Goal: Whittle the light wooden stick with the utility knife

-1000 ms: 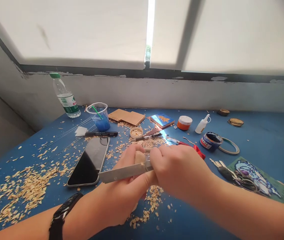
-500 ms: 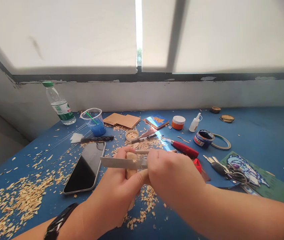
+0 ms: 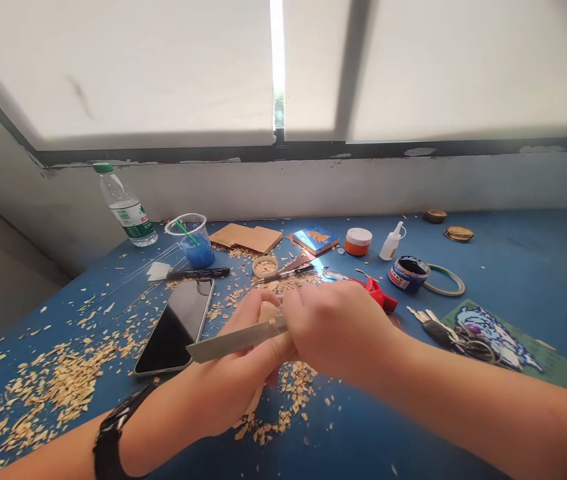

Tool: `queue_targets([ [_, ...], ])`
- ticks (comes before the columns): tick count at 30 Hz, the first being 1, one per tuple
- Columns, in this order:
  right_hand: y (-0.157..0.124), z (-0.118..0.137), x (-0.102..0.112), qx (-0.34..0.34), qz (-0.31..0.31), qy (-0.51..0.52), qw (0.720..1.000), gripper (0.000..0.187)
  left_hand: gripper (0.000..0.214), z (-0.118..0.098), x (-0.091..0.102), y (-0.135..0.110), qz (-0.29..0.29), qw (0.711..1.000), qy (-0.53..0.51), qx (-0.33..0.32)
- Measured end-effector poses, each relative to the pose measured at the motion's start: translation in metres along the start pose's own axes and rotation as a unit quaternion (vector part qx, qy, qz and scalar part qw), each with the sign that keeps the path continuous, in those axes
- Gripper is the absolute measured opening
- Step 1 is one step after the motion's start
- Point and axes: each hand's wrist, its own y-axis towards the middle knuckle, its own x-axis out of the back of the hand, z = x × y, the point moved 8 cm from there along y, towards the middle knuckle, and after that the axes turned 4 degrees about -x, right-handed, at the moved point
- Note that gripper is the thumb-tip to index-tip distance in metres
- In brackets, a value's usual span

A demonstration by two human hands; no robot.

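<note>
My left hand (image 3: 236, 373) is closed around a pale piece of wood (image 3: 266, 313), of which only the top shows between my fingers. My right hand (image 3: 336, 330) grips the handle of a knife; its long grey blade (image 3: 230, 342) points left across the wood and over my left thumb. A black watch (image 3: 113, 433) sits on my left wrist. Wood shavings (image 3: 288, 393) lie on the blue table (image 3: 513, 267) just beneath my hands.
A black phone (image 3: 178, 323) lies left of my hands. Behind are a water bottle (image 3: 126, 207), a cup of blue liquid (image 3: 193, 241), a marker (image 3: 196, 273), wooden boards (image 3: 247, 237), a red tool (image 3: 378, 293), jars, a glue bottle (image 3: 392, 243), keys (image 3: 450, 330).
The blade has tilted from level to slanting down to the left, and both hands have shifted slightly left and down over the shavings.
</note>
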Motion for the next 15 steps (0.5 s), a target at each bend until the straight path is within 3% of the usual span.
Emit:
queue_targets([
  [2, 0.000, -0.002, -0.005, -0.030, 0.006, -0.005, 1.000, 0.010, 0.017, 0.009, -0.007, 0.001, 0.031, 0.999, 0.009, 0.040],
  [6, 0.001, -0.005, -0.013, -0.069, 0.045, -0.014, 0.997, 0.013, 0.041, 0.019, -0.011, 0.003, 0.003, 0.995, -0.013, 0.100],
  [15, -0.006, -0.004, -0.011, -0.115, 0.088, -0.020, 0.989, 0.014, 0.051, 0.025, -0.010, 0.003, -0.042, 0.992, -0.032, 0.115],
])
